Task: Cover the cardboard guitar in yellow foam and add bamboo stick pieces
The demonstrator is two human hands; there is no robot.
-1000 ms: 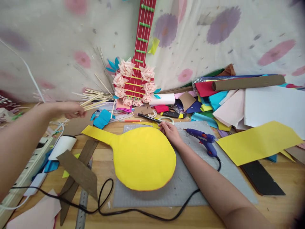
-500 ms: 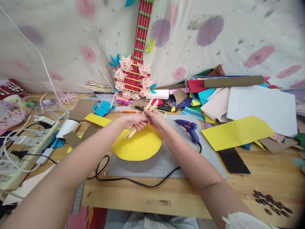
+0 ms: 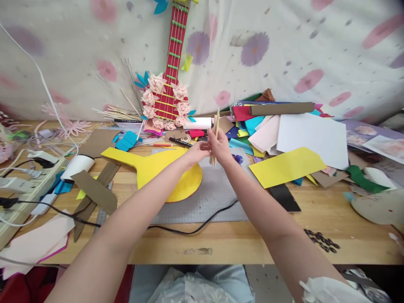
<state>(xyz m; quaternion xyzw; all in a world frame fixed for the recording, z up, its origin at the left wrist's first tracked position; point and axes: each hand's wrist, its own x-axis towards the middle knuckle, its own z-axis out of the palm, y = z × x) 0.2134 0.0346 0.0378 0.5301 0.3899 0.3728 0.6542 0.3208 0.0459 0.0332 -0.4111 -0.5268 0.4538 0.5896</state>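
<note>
A small bundle of thin wooden sticks (image 3: 216,120) stands nearly upright above the grey cutting mat (image 3: 221,185). My right hand (image 3: 221,145) is closed around its middle. Bent against the bundle from the left are the fingers of my left hand (image 3: 199,152), touching the right hand, with their tips partly hidden. Below my left forearm lies a yellow lute-shaped cutout (image 3: 154,164), its neck toward the left and its round body partly on the mat. A blue glue gun (image 3: 238,159) is mostly hidden behind my right hand and forearm.
A red guitar model with paper roses (image 3: 167,101) leans on the back wall covering. Coloured sheets (image 3: 312,139) pile up at the right, near black oval pieces (image 3: 322,240). A power strip (image 3: 19,198) stands left. A black cable (image 3: 195,231) crosses the front.
The sticks have turned from slanted to nearly upright and moved right, off the yellow cutout, with both hands. The view has shifted to the right.
</note>
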